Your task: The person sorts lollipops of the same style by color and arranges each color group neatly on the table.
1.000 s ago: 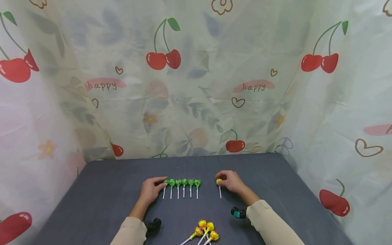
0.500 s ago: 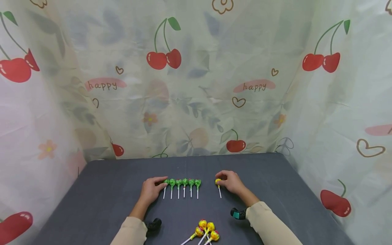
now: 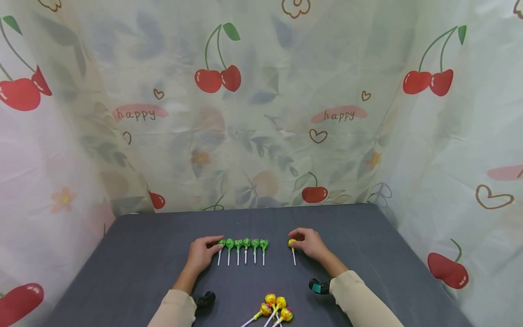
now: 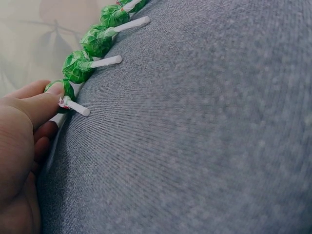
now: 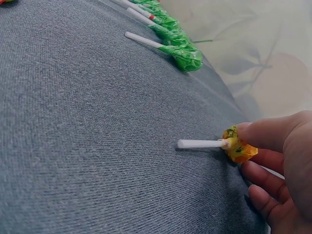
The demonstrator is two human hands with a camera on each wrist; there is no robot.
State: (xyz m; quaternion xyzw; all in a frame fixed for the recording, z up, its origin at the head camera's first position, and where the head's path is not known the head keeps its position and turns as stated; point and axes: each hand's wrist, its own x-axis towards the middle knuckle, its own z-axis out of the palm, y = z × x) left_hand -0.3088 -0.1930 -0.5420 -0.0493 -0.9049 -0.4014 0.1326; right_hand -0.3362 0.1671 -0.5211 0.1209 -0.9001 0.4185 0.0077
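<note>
Several green-wrapped lollipops [image 3: 247, 244] lie side by side in a row, white sticks toward me. My left hand [image 3: 200, 254] pinches the wrapped head of the leftmost green lollipop [image 4: 66, 90] between thumb and fingers, its short white stick showing in the left wrist view. To the right of the row, a yellow lollipop [image 5: 239, 147] lies with its stick pointing toward me. The thumb and fingers of my right hand [image 3: 311, 243] pinch its head, and part of the wrapper is hidden behind them.
Nearer me on the dark grey cloth-covered table [image 3: 155, 254] lies a loose cluster of yellow lollipops [image 3: 280, 302], sticks crossing. A patterned curtain [image 3: 261, 113] hangs behind the table and along both sides.
The yellow lollipop in my right hand shifts very slightly left, then back right, with the hand. My left hand and the green row stay in place.
</note>
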